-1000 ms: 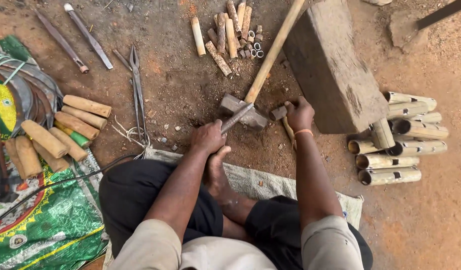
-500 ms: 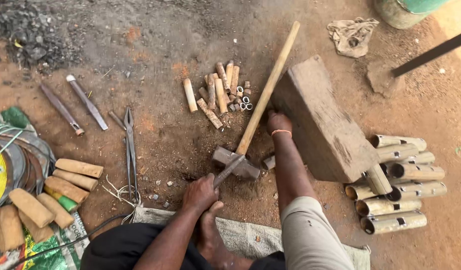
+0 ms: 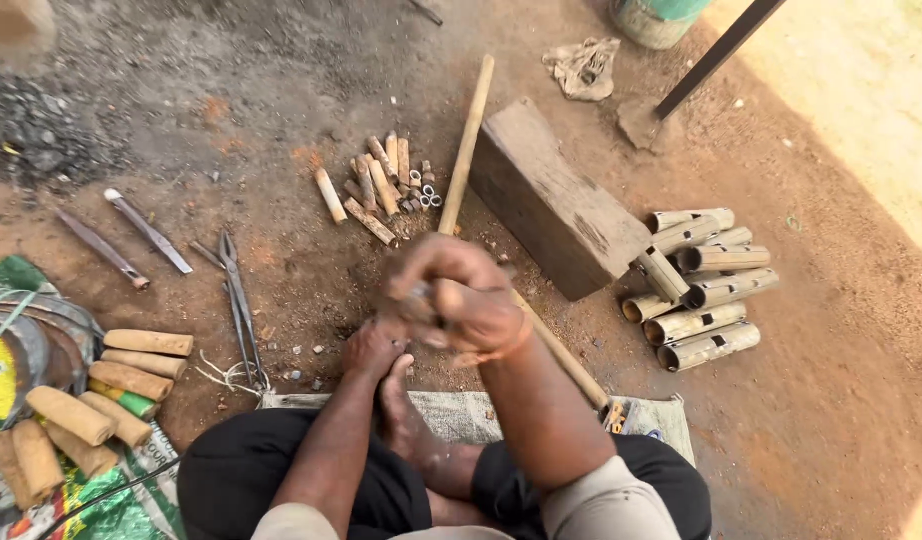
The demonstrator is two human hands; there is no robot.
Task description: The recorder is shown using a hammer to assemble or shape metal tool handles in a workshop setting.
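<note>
Close up, the right hand [image 3: 459, 298] grips a small blurred tool above the left hand [image 3: 373, 350].

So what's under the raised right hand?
The right hand covers the ground there. Only the left hand and a long pale wooden handle show; anything beneath is hidden.

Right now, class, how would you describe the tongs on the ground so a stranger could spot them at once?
Start at the big wooden block in the middle and look left, past the small heap of short sticks, to the bare dirt. The tongs lie there beside the left hand. Unlike the two separate metal bars further left, they have two long thin arms joined at a pivot.
</note>
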